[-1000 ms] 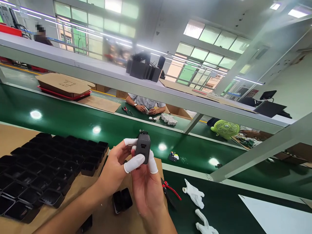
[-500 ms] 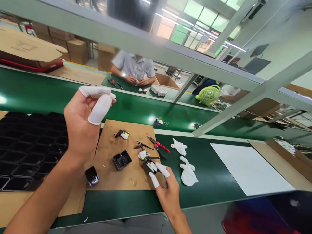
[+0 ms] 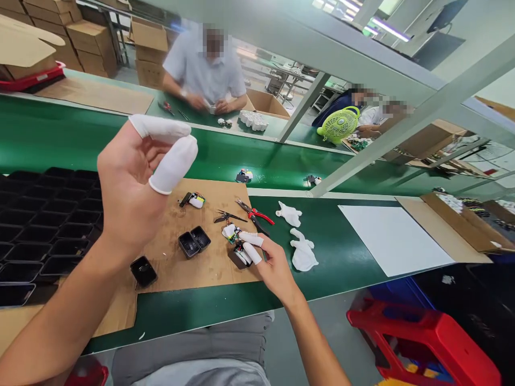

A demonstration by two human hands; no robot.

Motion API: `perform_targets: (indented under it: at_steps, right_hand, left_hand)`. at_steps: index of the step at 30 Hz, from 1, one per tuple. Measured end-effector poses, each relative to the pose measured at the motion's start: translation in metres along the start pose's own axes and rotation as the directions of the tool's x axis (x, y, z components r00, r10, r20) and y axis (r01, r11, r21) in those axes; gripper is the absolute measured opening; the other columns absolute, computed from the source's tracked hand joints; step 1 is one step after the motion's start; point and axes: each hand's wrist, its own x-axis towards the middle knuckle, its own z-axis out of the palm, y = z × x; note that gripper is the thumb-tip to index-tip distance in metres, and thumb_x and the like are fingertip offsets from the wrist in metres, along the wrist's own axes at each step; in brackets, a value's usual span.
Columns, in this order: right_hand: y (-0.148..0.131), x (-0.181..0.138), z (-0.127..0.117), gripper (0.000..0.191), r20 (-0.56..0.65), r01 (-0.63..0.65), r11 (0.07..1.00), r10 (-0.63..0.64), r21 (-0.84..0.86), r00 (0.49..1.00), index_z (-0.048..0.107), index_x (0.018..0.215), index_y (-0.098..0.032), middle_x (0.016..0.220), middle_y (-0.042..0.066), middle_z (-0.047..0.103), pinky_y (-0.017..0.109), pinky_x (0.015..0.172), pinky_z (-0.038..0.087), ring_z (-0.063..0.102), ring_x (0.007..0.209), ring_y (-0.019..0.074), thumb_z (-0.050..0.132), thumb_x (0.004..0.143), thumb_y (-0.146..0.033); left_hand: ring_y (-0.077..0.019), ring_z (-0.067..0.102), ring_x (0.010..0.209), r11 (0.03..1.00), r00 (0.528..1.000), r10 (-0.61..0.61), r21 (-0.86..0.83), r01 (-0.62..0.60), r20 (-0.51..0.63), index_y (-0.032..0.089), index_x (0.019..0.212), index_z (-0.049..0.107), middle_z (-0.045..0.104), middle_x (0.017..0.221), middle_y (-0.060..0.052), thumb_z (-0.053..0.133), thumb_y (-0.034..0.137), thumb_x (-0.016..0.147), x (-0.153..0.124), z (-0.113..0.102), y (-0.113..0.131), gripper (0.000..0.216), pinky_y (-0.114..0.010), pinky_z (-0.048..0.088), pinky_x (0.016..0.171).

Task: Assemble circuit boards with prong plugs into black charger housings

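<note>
The circuit assembly (image 3: 242, 255) lies on the cardboard (image 3: 177, 276). The right hand (image 3: 277, 265) is at it; whether its sheathed fingertips pinch it, I cannot tell. The left hand (image 3: 131, 179) is raised, thumb and forefinger closed together. The assembly appears light, its wiring fragile: grasp the dark casing (image 3: 234, 259).
</note>
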Motion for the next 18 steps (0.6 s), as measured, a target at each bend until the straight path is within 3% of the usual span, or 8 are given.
perform_targets:
  at_steps: [3, 11, 18]
  right_hand:
    - [0.002, -0.005, 0.008, 0.026, -0.057, 0.025, 1.000, -0.025, -0.002, 0.998, 0.090, 0.131, -0.031, 0.128, 0.009, 0.091, 0.041, 0.102, 0.071, 0.088, 0.114, 0.0264, 0.075, 0.111, -0.031]
    - [0.002, -0.039, 0.030, 0.027, -0.286, 0.110, 0.988, -0.136, -0.108, 0.949, 0.092, 0.124, -0.031, 0.126, 0.010, 0.092, 0.039, 0.100, 0.073, 0.089, 0.114, 0.0259, 0.081, 0.104, -0.016]
    - [0.012, -0.046, 0.037, 0.039, -0.252, 0.186, 0.968, -0.225, -0.169, 0.941, 0.091, 0.131, -0.034, 0.131, 0.010, 0.091, 0.042, 0.099, 0.075, 0.090, 0.115, 0.0275, 0.082, 0.101, -0.010]
  left_hand:
    - [-0.0198, 0.077, 0.089, 1.000, 1.000, 0.023, 0.009, -0.023, -0.017, 0.022, 0.106, 0.089, 0.081, 0.097, -0.002, 0.100, 0.056, 0.089, 0.003, -0.001, 0.000, 0.039, -0.036, 0.064, 0.082]
    - [-0.0170, 0.076, 0.087, 0.999, 0.999, 0.038, 0.037, -0.038, 0.013, 0.021, 0.105, 0.088, 0.079, 0.094, 0.000, 0.101, 0.066, 0.084, 0.007, -0.002, -0.001, 0.051, -0.035, 0.062, 0.080]
    - [-0.0187, 0.076, 0.089, 0.999, 1.000, 0.020, 0.031, -0.020, 0.012, 0.022, 0.101, 0.086, 0.079, 0.095, 0.000, 0.102, 0.068, 0.081, 0.006, 0.003, 0.003, 0.052, -0.038, 0.062, 0.081]
